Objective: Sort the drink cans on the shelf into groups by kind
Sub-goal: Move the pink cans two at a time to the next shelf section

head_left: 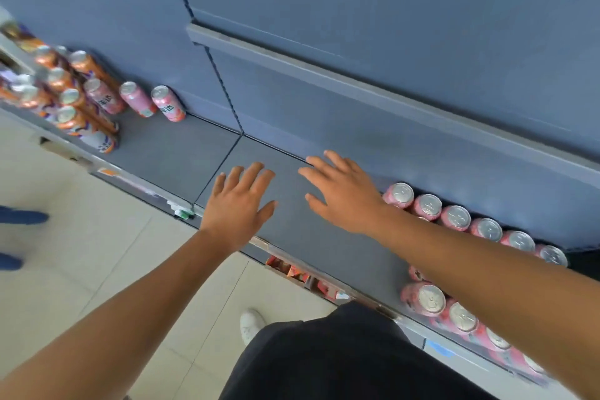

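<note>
Blue back wall (357,10) fills the upper frame. A grey rail (357,88) crosses it from upper centre down to the right edge.

Grey shelf (181,153) runs diagonally from the left edge to the lower right. A seam splits it into two boards near centre. The middle stretch is bare.

Pale tiled floor (81,253) takes up the lower left. Dark trousers (324,360) and one white shoe (251,323) are at bottom centre.

Shelf contents, right end: pink cans in two lines.
- Back row (456,217) sits against the wall, six tops visible, cans touching side by side.
- Front row (431,299) sits along the shelf lip and is partly covered by the right forearm.
- All stand on their bases with silver tops up and long axes upright.

Shelf contents, left end: a block of orange cans (69,97), packed tight, several rows deep, upright. In the frame their long axes slant, with tops toward the upper left. This end is blurred and the count is unclear.

Just right of the orange block, along the wall, stand three more pink cans (136,99). They are upright and slant the same way. The first touches the orange block. The other two stand slightly apart.

Left hand (238,204): centre frame, over the bare shelf near the seam. It is palm down with fingers straight and spread, and it holds nothing.

Right hand (344,195): just right of the left hand and left of the back pink row. It is palm down with fingers spread, and it holds nothing. I cannot tell whether either palm touches the shelf.

Coloured packets (292,269) show below the shelf lip at centre. Detail is unreadable.
</note>
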The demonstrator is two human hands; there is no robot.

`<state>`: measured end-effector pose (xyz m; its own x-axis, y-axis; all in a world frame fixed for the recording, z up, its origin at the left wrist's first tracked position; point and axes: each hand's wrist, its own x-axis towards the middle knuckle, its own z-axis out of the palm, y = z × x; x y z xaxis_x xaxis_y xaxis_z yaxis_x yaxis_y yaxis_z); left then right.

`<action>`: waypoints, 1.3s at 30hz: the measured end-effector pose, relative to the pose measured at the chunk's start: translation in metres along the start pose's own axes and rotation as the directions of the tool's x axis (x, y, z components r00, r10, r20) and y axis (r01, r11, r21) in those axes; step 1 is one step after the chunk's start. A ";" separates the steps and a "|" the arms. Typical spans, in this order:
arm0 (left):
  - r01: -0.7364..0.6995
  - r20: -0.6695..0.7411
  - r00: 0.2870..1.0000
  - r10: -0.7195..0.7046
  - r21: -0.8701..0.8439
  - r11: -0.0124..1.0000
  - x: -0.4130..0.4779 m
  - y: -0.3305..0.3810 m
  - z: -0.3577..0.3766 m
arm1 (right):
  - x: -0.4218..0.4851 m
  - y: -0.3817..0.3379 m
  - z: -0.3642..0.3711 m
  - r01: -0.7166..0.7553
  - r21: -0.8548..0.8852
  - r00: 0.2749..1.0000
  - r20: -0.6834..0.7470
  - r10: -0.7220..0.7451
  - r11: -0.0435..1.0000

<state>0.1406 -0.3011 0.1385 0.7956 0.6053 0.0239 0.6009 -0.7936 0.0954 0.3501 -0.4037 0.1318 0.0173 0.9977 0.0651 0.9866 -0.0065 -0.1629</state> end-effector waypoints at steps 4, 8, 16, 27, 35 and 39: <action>0.080 -0.030 0.996 -0.080 0.007 0.997 -0.043 -0.064 -0.012 | 0.044 -0.072 0.008 0.037 -0.016 0.998 0.045 -0.036 0.999; 0.161 -0.057 0.985 -0.160 0.014 0.987 -0.088 -0.131 -0.024 | 0.086 -0.148 0.016 0.058 -0.005 0.997 0.057 -0.058 0.998; 0.375 -0.118 0.922 -0.368 0.039 0.926 -0.171 -0.237 -0.048 | 0.165 -0.261 0.032 0.149 0.027 0.978 0.146 -0.151 0.988; 0.517 -0.066 0.856 -0.513 0.052 0.855 -0.178 -0.324 -0.048 | 0.276 -0.313 0.057 0.219 0.056 0.961 0.162 -0.225 0.974; 0.498 -0.037 0.867 -0.496 0.055 0.866 -0.097 -0.401 -0.053 | 0.374 -0.297 0.078 0.115 0.122 0.975 0.177 -0.135 0.986; 0.459 -0.008 0.888 -0.460 0.077 0.885 -0.054 -0.437 -0.052 | 0.415 -0.282 0.090 0.069 0.141 0.974 0.203 -0.097 0.988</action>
<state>-0.1689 0.0160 0.1478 0.4298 0.9028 -0.0149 0.9029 -0.4295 0.0188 0.0643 0.0186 0.1165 -0.1113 0.9865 -0.1204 0.9527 0.0715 -0.2953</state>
